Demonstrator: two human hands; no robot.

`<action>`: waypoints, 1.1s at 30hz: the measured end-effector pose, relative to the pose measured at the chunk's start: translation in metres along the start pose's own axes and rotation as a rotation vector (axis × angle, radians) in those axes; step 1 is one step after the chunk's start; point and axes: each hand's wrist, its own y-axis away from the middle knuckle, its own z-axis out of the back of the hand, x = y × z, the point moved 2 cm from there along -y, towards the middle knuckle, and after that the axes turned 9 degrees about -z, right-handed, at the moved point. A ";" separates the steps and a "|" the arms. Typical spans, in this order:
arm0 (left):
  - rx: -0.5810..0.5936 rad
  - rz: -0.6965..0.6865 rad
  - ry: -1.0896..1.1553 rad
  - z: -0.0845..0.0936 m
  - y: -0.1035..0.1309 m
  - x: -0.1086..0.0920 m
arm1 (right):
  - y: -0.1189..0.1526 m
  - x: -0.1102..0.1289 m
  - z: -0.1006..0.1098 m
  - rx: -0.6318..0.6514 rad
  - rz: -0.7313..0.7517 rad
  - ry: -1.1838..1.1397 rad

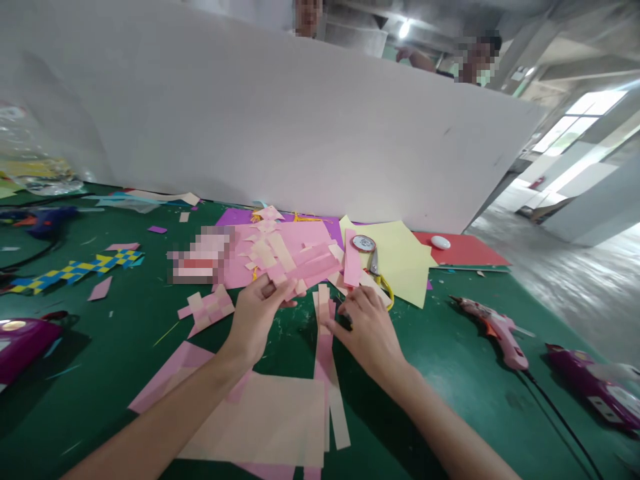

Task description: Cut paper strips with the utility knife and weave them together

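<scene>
My left hand is closed, its thumb and fingers pinching the lower end of a pink and peach woven paper strip. My right hand is over a small stack of narrow pink and peach paper strips. Its thumb reaches the strips' right edge and stands apart from the bent fingers. Below my left hand lies a second woven paper piece. Larger peach and pink paper sheets lie nearest me, partly under my left forearm.
Yellow-handled scissors and a tape roll rest on yellow paper. At right are a pink glue gun and a purple device. A white partition borders the green table; two people show beyond it.
</scene>
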 end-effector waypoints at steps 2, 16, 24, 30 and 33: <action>0.016 0.007 0.014 -0.001 0.000 0.002 | 0.003 0.009 -0.006 0.018 0.017 0.086; 0.125 -0.035 -0.081 -0.005 0.006 0.004 | 0.008 0.011 -0.016 0.055 -0.045 0.119; 0.140 0.025 -0.017 -0.005 0.007 0.004 | 0.005 0.011 -0.014 0.122 -0.057 -0.036; 0.189 0.148 0.179 -0.007 0.006 0.006 | 0.003 0.009 -0.013 0.150 -0.059 -0.082; 0.184 0.169 0.208 -0.008 0.006 0.006 | 0.002 0.007 -0.012 0.140 -0.066 -0.078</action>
